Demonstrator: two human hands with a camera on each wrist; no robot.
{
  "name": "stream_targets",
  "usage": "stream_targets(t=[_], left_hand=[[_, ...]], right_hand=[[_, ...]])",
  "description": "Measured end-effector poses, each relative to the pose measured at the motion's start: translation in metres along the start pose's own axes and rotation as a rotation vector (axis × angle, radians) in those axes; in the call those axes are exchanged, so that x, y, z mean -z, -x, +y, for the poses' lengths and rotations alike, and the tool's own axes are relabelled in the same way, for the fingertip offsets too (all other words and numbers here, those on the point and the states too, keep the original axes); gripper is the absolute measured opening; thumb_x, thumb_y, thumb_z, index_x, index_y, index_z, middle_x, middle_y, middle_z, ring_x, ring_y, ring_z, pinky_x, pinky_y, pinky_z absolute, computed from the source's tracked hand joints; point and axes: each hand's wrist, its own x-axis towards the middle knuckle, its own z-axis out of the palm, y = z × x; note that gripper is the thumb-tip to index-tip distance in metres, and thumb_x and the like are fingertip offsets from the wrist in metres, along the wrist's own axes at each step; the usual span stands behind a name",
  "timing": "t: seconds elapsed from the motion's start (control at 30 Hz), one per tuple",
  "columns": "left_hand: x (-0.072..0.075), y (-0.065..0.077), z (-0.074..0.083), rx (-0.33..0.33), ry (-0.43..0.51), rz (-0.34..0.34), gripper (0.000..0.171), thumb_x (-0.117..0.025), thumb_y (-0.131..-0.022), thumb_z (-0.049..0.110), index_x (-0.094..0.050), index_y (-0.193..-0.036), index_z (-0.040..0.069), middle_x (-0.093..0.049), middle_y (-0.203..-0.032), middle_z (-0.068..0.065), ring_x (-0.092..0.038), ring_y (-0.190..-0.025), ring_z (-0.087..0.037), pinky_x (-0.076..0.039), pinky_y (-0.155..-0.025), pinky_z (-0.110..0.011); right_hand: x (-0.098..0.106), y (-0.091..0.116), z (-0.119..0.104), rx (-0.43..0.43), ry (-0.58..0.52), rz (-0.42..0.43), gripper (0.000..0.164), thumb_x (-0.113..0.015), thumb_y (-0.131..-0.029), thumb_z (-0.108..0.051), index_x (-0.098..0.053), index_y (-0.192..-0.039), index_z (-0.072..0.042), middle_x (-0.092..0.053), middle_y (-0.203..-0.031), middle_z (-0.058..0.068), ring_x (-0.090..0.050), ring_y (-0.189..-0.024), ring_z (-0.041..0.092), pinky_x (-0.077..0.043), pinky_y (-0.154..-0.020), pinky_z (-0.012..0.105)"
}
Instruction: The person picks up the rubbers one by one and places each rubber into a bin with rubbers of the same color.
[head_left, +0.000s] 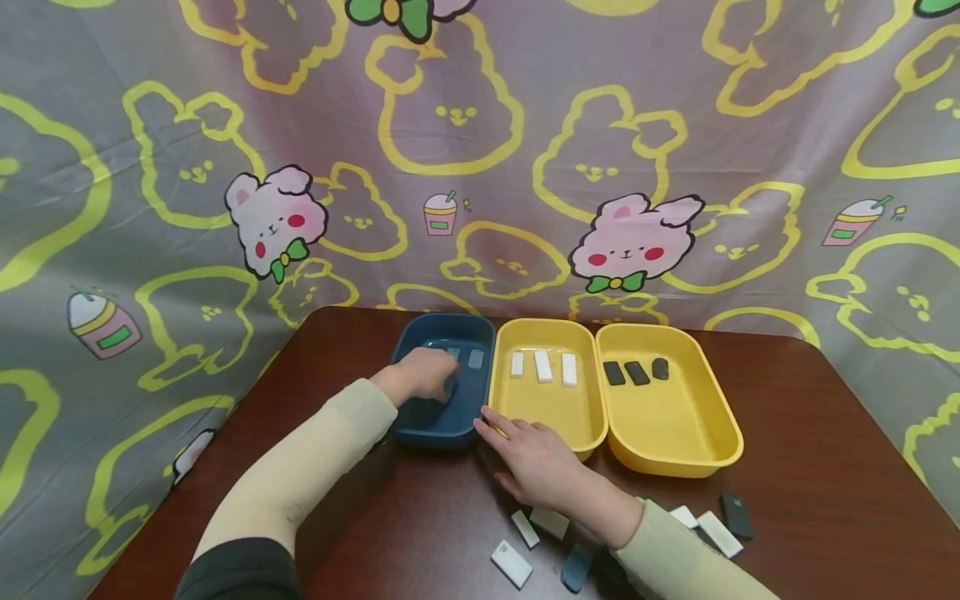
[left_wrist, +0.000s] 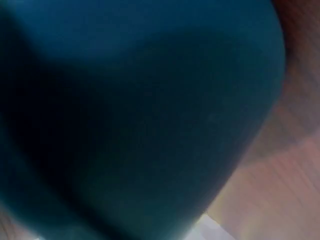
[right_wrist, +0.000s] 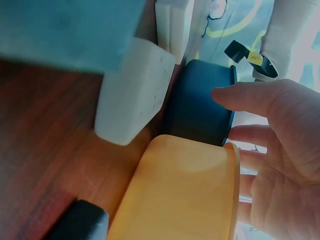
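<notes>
My left hand [head_left: 426,373] reaches down into the dark blue tub [head_left: 442,437], fingers bent downward around a small blue block [head_left: 451,387] that they partly hide. Behind it, another blue block [head_left: 476,359] lies on the tub floor. My right hand [head_left: 542,467] extends over the front of the middle yellow tub [head_left: 543,417], its fingers straight and holding nothing. In the right wrist view its fingers spread near the rims of the blue and yellow tubs. Dark blur fills most of the left wrist view.
Three white blocks [head_left: 543,367] stand in the middle tub and three black ones [head_left: 637,372] in the right yellow tub [head_left: 678,425]. Loose white [head_left: 512,564], blue [head_left: 577,568] and black [head_left: 737,517] blocks lie on the brown table [head_left: 420,533] near my right forearm. A patterned curtain [head_left: 495,200] hangs behind.
</notes>
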Motion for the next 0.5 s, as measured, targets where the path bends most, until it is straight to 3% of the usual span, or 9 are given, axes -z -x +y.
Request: stream_targets(t=[0.5], left_hand=[[-0.0054,-0.0038,-0.0007,0.035,0.032,-0.033,0.039,-0.080,-0.082,0.025,-0.069,-0.118,0.012,-0.069,-0.109,-0.002,-0.063,-0.100,-0.019,-0.049,-0.090,-0.038]], right_hand=[[0.0005,-0.0004,-0.0005,-0.006,-0.020,-0.017,0.069,-0.072,-0.087,-0.033,-0.044,-0.146,-0.010,-0.040,-0.150,0.011,-0.055,-0.118,0.024,-0.050,-0.087,0.041]])
